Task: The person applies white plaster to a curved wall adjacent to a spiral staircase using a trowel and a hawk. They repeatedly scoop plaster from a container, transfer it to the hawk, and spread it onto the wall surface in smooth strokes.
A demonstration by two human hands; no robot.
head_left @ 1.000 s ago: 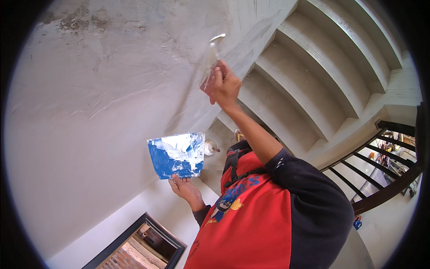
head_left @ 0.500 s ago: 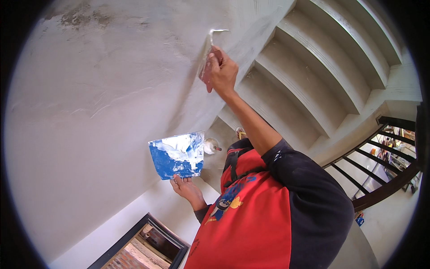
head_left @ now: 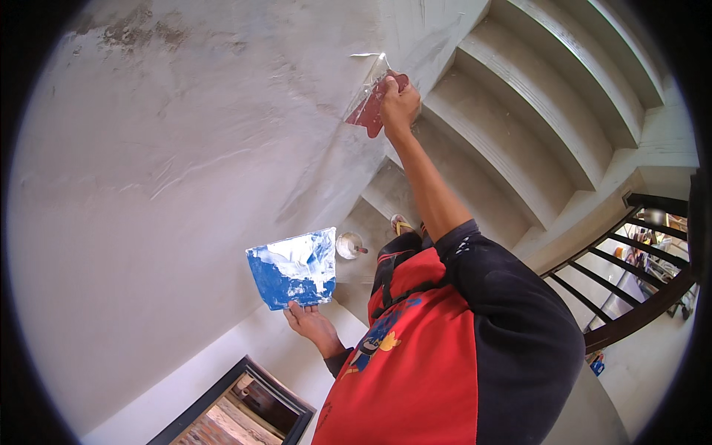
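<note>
My right hand (head_left: 400,107) grips a wide putty spreader (head_left: 366,116) with a reddish-brown handle, its pale blade up against the grey plastered wall (head_left: 148,259). A short white streak of putty (head_left: 365,55) lies on the wall at the blade's far corner. Lower down, my left hand (head_left: 313,326) holds a blue putty board (head_left: 276,280) by its near edge. White putty (head_left: 305,256) is smeared over the far and right part of the board. My left fingers are partly hidden under it.
A pale round bucket (head_left: 348,245) with a tool in it stands on a step beside the board. Concrete stairs (head_left: 512,141) climb along the right. Beyond them runs a dark railing (head_left: 619,278). A dark-framed opening (head_left: 241,371) sits at the lower left.
My right hand has moved to the right along the wall, turning the spreader. A white streak shows left of its blade corner. The putty board has shifted slightly down.
</note>
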